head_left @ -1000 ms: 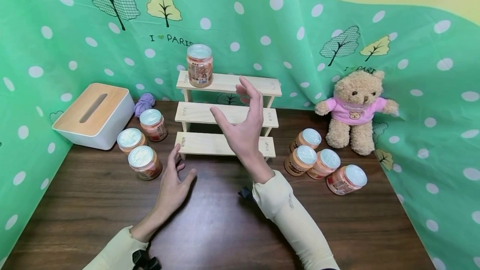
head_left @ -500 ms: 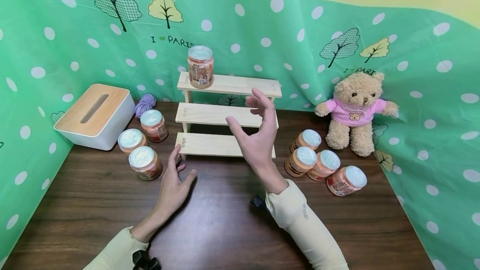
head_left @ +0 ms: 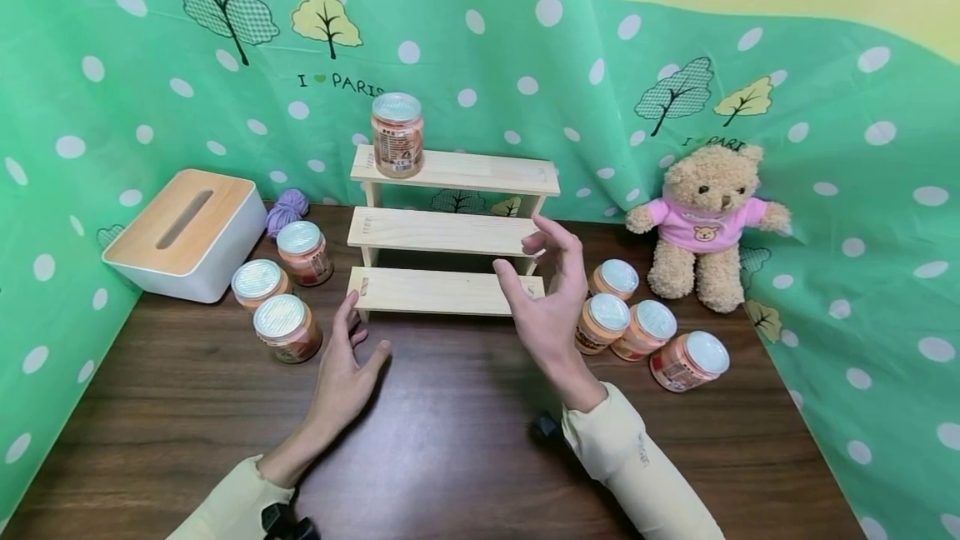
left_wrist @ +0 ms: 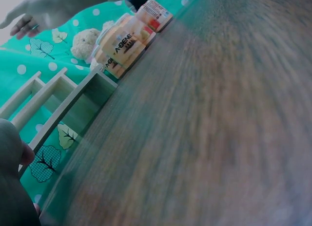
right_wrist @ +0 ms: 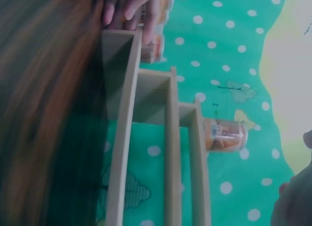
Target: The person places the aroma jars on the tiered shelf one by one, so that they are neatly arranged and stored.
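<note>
A three-tier pale wooden shelf (head_left: 442, 292) stands against the curtain. On the left of its top tier sits an upright jar (head_left: 398, 140) with a silvery lid. My left hand (head_left: 343, 382) lies low at the shelf's left front corner, fingers relaxed; its fingertips appear to touch the bottom tier's end. Above the table, in front of the shelf's right end, my right hand (head_left: 553, 307) hangs with thumb and fingers apart, holding nothing. Just behind it several similar jars (head_left: 656, 332) cluster, one partly hidden by the hand. The right wrist view shows the top-tier jar (right_wrist: 225, 135) sideways.
Three more jars (head_left: 288, 329) stand left of my left hand. Behind them are a white tissue box (head_left: 225, 250) with a wooden lid and a purple yarn ball (head_left: 287, 211). A teddy bear (head_left: 705, 227) in a pink shirt sits at the back right, before the dotted green curtain.
My right hand has moved right and down, from in front of the shelf's middle toward the right-hand jars. The left hand stays at the shelf corner.
</note>
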Action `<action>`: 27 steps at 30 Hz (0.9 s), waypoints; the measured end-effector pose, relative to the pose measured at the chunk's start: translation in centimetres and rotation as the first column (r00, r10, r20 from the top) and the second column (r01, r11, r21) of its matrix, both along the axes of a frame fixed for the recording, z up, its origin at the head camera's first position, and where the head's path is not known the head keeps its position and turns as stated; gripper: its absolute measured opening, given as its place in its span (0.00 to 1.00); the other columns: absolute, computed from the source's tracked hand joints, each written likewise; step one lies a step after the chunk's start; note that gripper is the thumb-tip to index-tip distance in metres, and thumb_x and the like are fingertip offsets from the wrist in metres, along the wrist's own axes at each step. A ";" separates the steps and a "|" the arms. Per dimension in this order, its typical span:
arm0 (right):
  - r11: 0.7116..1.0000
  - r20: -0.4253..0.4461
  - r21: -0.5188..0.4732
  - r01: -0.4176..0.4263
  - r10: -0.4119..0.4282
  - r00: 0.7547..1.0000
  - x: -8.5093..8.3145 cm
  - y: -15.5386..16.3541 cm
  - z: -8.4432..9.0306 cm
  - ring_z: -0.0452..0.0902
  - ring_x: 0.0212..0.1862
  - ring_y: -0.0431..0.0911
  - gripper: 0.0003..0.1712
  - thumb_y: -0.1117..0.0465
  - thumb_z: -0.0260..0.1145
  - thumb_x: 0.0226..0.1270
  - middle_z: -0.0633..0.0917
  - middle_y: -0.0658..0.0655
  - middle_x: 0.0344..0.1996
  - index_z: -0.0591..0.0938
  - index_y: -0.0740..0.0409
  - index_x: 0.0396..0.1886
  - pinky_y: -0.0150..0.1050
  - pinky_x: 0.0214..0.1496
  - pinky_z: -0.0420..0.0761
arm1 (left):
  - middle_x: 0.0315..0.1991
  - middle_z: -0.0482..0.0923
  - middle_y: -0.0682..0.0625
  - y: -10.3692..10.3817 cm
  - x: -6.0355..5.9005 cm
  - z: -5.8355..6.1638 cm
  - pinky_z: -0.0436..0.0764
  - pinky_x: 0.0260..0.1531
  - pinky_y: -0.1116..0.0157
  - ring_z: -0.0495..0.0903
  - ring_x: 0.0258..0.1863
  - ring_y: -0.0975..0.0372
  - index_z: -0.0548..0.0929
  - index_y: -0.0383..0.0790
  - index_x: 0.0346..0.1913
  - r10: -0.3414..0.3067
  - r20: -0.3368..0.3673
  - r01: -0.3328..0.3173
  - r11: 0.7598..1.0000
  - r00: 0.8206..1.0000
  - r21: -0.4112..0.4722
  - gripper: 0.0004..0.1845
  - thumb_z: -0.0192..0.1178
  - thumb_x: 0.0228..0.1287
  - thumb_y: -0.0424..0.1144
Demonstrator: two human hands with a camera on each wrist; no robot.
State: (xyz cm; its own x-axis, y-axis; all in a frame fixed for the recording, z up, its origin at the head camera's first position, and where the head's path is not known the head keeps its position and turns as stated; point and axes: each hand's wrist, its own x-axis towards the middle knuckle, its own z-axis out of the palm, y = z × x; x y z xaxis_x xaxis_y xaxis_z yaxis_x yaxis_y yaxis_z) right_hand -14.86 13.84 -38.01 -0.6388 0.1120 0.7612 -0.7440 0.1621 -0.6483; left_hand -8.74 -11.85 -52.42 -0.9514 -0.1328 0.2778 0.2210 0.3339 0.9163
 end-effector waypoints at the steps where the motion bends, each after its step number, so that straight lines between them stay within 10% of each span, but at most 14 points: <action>1: 1.000 0.001 -0.005 -0.002 0.002 1.000 0.1 0.3 -0.1 0.76 0.50 0.52 0.34 0.65 0.79 0.68 0.80 0.65 0.46 0.78 0.71 0.70 0.36 0.47 0.73 | 0.86 0.62 0.41 0.1 0.1 0.3 0.83 0.71 0.58 0.74 0.75 0.41 0.58 0.45 0.89 -0.002 -0.002 0.002 1.000 1.000 0.003 0.48 0.70 0.71 0.29; 10: 0.997 0.026 0.035 0.072 -0.073 0.997 1.2 3.1 -1.1 0.78 0.51 0.52 0.33 0.66 0.79 0.67 0.83 0.56 0.47 0.79 0.72 0.68 0.38 0.55 0.77 | 0.85 0.62 0.37 0.2 0.4 1.2 0.83 0.70 0.53 0.74 0.75 0.38 0.58 0.38 0.88 -0.006 -0.007 0.006 1.000 1.000 0.003 0.47 0.69 0.70 0.28; 16: 0.994 0.020 0.057 0.091 -0.093 0.995 2.4 4.8 -1.6 0.80 0.51 0.48 0.32 0.72 0.77 0.64 0.83 0.62 0.46 0.80 0.73 0.67 0.37 0.58 0.81 | 0.85 0.63 0.39 0.1 0.2 0.7 0.81 0.70 0.67 0.75 0.74 0.41 0.59 0.42 0.88 0.005 -0.010 -0.005 1.000 1.000 -0.007 0.48 0.69 0.70 0.28; 24: 0.992 -0.029 0.078 0.104 -0.102 0.994 3.8 7.0 -2.5 0.80 0.53 0.46 0.33 0.63 0.81 0.68 0.82 0.69 0.44 0.79 0.80 0.64 0.36 0.59 0.78 | 0.87 0.59 0.37 0.3 0.4 2.2 0.78 0.75 0.49 0.71 0.78 0.40 0.56 0.36 0.88 -0.015 0.087 0.012 0.999 0.996 0.030 0.47 0.67 0.72 0.24; 27: 0.985 -0.049 0.103 0.139 -0.135 0.990 4.1 7.8 -3.2 0.80 0.51 0.45 0.35 0.58 0.82 0.69 0.82 0.72 0.41 0.80 0.81 0.62 0.36 0.57 0.78 | 0.87 0.59 0.41 0.1 0.1 1.1 0.79 0.75 0.62 0.72 0.78 0.43 0.57 0.40 0.88 -0.009 0.073 0.007 1.000 0.997 0.021 0.47 0.68 0.72 0.24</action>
State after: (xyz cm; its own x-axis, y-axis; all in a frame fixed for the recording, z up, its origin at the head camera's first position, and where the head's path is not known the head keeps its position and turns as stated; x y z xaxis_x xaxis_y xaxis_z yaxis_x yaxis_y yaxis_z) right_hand -10.73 21.61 -41.17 -0.5903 0.1137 0.7991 -0.7362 0.3302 -0.5908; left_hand -8.61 -11.74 -51.28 -0.9700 -0.1303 0.2051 0.1560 0.3131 0.9368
